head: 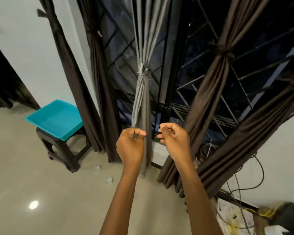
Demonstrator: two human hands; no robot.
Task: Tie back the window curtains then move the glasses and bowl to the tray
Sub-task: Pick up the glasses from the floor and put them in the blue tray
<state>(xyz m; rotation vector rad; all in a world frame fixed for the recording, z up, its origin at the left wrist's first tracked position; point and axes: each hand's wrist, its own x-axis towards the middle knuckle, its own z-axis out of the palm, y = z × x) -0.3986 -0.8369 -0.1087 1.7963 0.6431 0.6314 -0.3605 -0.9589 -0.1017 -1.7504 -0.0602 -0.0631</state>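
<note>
A grey curtain [143, 48] hangs in the middle of the barred window, gathered by a knotted tie [143, 70]. My left hand [131, 146] is curled against the curtain's lower part and seems to pinch its edge. My right hand [174, 141] hovers just right of it, fingers curled, holding nothing I can see. Dark brown curtains hang tied at the left [95, 53] and at the right [222, 53]. A turquoise tray [55, 118] rests on a dark stool at the left. Two small clear glass items [109, 180] [97, 167] lie on the floor.
The dark plastic stool [63, 150] stands by the left curtain. Loose cables [244, 184] and yellow wires [270, 211] lie tangled at the right wall. The floor is glossy beige tile. A dark doorway [3, 78] opens at the far left.
</note>
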